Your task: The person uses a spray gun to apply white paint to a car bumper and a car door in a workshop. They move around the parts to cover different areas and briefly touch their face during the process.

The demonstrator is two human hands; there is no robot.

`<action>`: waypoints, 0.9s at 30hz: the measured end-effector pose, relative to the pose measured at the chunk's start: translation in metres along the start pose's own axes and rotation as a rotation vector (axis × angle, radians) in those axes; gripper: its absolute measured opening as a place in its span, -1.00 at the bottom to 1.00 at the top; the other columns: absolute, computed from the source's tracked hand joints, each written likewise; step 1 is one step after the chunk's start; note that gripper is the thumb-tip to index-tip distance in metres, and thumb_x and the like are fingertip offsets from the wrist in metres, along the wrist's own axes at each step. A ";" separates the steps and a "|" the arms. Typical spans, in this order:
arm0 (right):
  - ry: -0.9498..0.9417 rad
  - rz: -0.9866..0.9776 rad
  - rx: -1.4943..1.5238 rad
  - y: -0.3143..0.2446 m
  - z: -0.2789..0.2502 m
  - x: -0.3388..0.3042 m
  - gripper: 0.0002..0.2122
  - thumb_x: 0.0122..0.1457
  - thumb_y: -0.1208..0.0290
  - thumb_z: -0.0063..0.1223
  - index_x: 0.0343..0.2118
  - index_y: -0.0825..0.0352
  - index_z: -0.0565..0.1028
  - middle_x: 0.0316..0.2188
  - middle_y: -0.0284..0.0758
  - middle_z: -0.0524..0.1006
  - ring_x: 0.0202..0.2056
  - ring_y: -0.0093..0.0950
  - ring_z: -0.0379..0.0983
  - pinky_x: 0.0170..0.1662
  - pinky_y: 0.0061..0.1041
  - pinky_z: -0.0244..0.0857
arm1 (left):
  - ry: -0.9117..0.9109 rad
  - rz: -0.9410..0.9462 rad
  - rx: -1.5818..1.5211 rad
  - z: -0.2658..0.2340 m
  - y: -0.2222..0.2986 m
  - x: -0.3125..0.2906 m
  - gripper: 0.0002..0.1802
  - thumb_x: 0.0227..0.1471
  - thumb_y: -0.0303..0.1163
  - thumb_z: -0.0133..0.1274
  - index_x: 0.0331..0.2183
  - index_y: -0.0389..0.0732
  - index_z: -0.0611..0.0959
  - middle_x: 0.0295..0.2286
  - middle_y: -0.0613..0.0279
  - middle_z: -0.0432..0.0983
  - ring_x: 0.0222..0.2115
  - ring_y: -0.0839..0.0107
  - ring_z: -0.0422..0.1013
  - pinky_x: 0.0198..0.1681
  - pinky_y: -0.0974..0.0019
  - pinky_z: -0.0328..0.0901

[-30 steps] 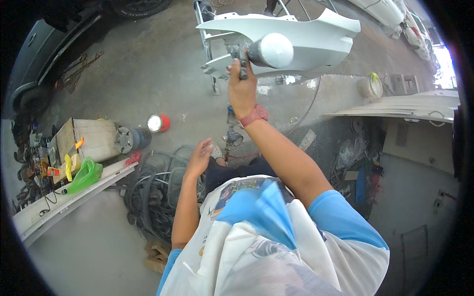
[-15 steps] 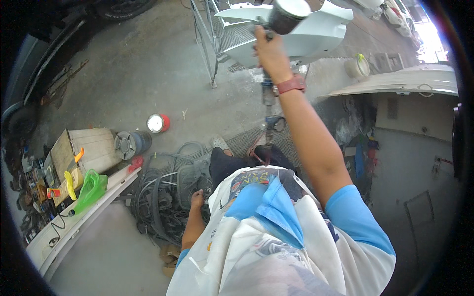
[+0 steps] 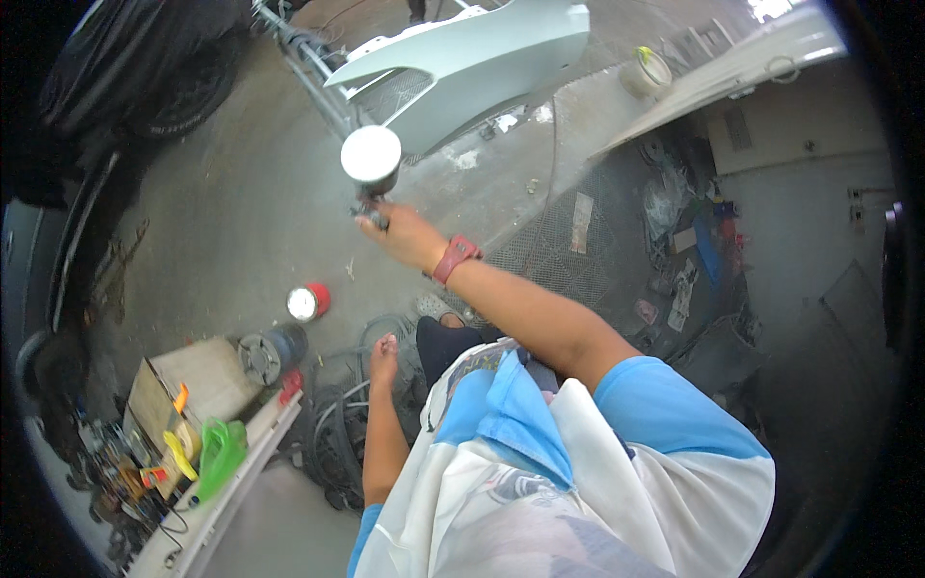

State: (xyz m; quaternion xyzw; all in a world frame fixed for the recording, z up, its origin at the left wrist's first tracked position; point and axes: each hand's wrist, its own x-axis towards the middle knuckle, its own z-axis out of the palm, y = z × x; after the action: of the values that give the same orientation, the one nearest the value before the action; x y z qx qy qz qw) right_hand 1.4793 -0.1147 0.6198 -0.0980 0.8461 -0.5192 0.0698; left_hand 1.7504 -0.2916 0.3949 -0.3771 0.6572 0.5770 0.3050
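Note:
My right hand (image 3: 409, 236) is closed round the handle of a spray gun (image 3: 371, 214), held out ahead over the floor. On top of the gun sits a dark cup with a round white lid (image 3: 371, 154). Just beyond it, a pale car fender (image 3: 482, 82) rests on a metal stand (image 3: 318, 87); the gun's cup overlaps the fender's lower left corner in view, and I cannot tell whether they touch. My left hand (image 3: 383, 361) hangs low by my left side, fingers curled in, with nothing visible in it.
An open red can (image 3: 308, 302) stands on the floor at left, near a blue-grey drum (image 3: 270, 356). Coiled hoses (image 3: 337, 424) lie by my feet. A green jug (image 3: 224, 458) rests on a white panel. At right are a large white panel (image 3: 713, 77) and a bucket (image 3: 646, 74).
My right hand has swung left and nearer with the spray gun, away from in front of the fender. The view has turned, and my left hand has risen slightly.

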 end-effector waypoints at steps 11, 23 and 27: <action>0.520 -0.052 0.204 -0.009 -0.198 -0.025 -0.29 0.44 0.18 0.11 0.49 0.45 0.11 0.26 0.30 0.40 0.17 0.14 0.50 0.21 -0.18 0.42 | -0.717 0.574 0.503 0.156 0.133 -0.060 -0.26 0.11 -0.08 0.44 0.25 -0.08 0.57 0.11 0.08 0.57 0.13 0.19 0.49 0.21 0.10 0.36; 0.803 0.149 0.450 0.119 -0.517 -0.117 -0.14 0.46 0.41 0.00 0.56 0.39 -0.37 -0.03 -0.09 0.53 -0.41 -0.46 0.59 -0.30 -0.47 0.58 | -0.017 0.631 1.078 0.302 0.159 0.018 -0.68 0.25 -0.14 0.23 -0.03 -0.04 0.64 -0.05 0.05 0.65 0.03 -0.08 0.54 0.04 -0.10 0.43; 0.820 0.120 0.493 0.166 -0.578 -0.117 -0.13 0.45 0.42 0.00 0.55 0.43 -0.38 0.00 -0.05 0.52 -0.40 -0.46 0.60 -0.31 -0.47 0.59 | 0.035 0.457 1.181 0.349 0.178 0.013 -0.67 0.25 -0.13 0.21 -0.02 -0.04 0.63 -0.03 0.03 0.64 0.04 -0.08 0.53 0.04 -0.10 0.44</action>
State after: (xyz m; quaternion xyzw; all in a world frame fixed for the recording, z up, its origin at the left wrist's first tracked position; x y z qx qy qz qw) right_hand 1.4499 0.4866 0.7349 0.1831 0.6600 -0.6951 -0.2185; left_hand 1.5806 0.0605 0.4266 -0.0047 0.9336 0.1613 0.3199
